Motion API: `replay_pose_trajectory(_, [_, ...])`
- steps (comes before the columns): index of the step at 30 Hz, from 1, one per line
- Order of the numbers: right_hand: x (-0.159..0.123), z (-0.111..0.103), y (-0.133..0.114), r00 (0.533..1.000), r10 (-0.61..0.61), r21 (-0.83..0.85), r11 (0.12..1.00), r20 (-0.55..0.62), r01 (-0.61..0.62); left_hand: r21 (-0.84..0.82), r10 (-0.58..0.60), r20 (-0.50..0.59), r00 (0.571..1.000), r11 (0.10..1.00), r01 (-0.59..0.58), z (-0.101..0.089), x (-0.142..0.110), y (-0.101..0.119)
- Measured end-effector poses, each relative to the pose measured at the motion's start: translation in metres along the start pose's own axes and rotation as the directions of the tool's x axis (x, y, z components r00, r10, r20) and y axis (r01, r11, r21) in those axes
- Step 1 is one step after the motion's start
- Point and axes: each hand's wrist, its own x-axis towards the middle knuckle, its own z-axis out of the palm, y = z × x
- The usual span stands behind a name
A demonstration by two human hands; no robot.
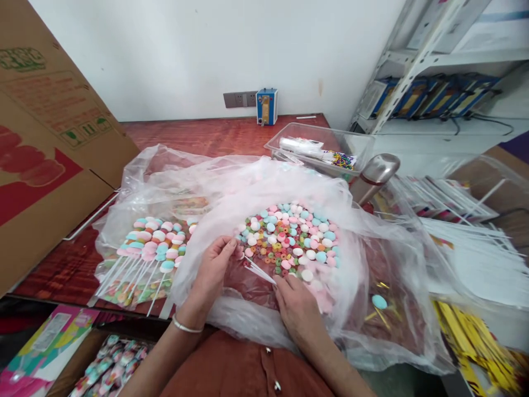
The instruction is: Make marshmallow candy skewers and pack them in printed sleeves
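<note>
In my right hand [300, 309], closed near the bag's front edge, are a few thin white sticks [259, 271] pointing left. My left hand [215, 264] is pinched just beyond the sticks' tips; whatever lies between thumb and finger is too small to make out. Before both hands, an open clear plastic bag [264, 182] holds a loose pile of pastel round candies [320, 256] and small coloured ring candies [264, 248]. To the left lie candy skewers [151, 240], pink, white and blue candies on white sticks, on top of plastic packaging.
A big cardboard box [53, 121] stands at the left. Behind the bag are a clear plastic tray [355, 143] and a small blue device [266, 107]. At the right are a metal cylinder [380, 168], white sticks [479, 248] and yellow wrappers [475, 347]. One blue candy [379, 301] lies apart.
</note>
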Motion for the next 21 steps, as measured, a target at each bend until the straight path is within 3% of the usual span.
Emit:
replay_pose_trajectory(3, [-0.005,-0.007,0.007,0.999,0.017,0.241,0.971,-0.043,-0.006,-0.145,-0.076,-0.051,0.996,0.987,0.068,0.001,0.011,-0.008])
replay_pose_trajectory(6, [-0.005,-0.016,0.012,0.998,0.048,0.443,0.896,-0.047,-0.022,-0.151,-0.088,-0.038,0.995,0.985,0.082,0.002,0.012,-0.007])
replay_pose_trajectory(10, [0.000,-0.024,0.013,0.996,0.062,0.526,0.850,-0.068,-0.017,-0.090,-0.152,0.184,0.971,0.981,0.171,0.014,0.001,0.001])
replay_pose_trajectory(12, [0.003,-0.028,0.013,0.997,0.046,0.527,0.850,-0.061,-0.007,-0.058,-0.194,0.304,0.933,0.973,0.222,0.024,-0.004,0.003])
replay_pose_trajectory(14, [0.004,-0.030,0.013,0.999,0.029,0.502,0.865,-0.035,-0.008,-0.040,-0.202,0.335,0.920,0.973,0.228,0.032,-0.006,0.003])
replay_pose_trajectory(17, [0.004,-0.027,0.011,1.000,0.018,0.388,0.922,-0.017,-0.009,-0.101,-0.161,0.210,0.964,0.978,0.185,0.032,0.000,-0.001])
replay_pose_trajectory(21, [0.009,-0.016,0.007,1.000,-0.029,0.092,0.995,-0.001,0.029,-0.180,-0.102,0.047,0.994,0.978,0.109,0.018,0.014,-0.005])
